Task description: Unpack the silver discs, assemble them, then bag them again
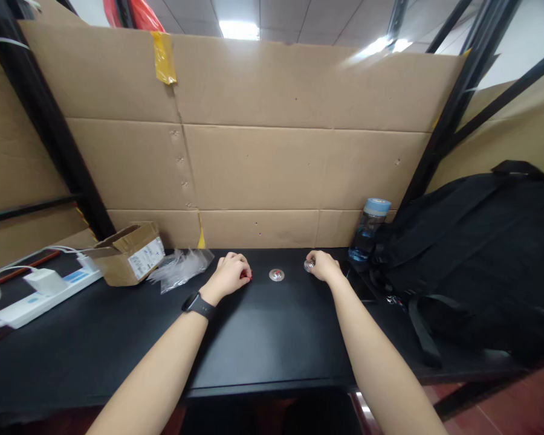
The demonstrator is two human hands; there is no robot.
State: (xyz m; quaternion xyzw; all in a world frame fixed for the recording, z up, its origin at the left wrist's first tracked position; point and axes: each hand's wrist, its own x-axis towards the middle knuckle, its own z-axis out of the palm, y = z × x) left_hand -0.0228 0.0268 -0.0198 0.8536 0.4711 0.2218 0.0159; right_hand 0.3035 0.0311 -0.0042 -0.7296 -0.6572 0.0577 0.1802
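My left hand [232, 273], with a dark watch on its wrist, rests low over the black table [272, 338]. Its fingers are curled closed, and a bit of something small and red shows at the fingertips. Right of it, a small round clear disc [276, 275] with a red centre lies flat on the table, touched by neither hand. My right hand [324, 266] pinches a small clear round piece [308, 265] at the table's far side. Most of that piece is hidden behind the fingers, so its kind is unclear.
At the left are clear plastic bags [184, 269], an opened cardboard box [129, 254] and a white power strip [49, 296] with a charger. A water bottle [367, 232] and a black backpack [476, 254] stand right. A cardboard wall [263, 163] closes off the back.
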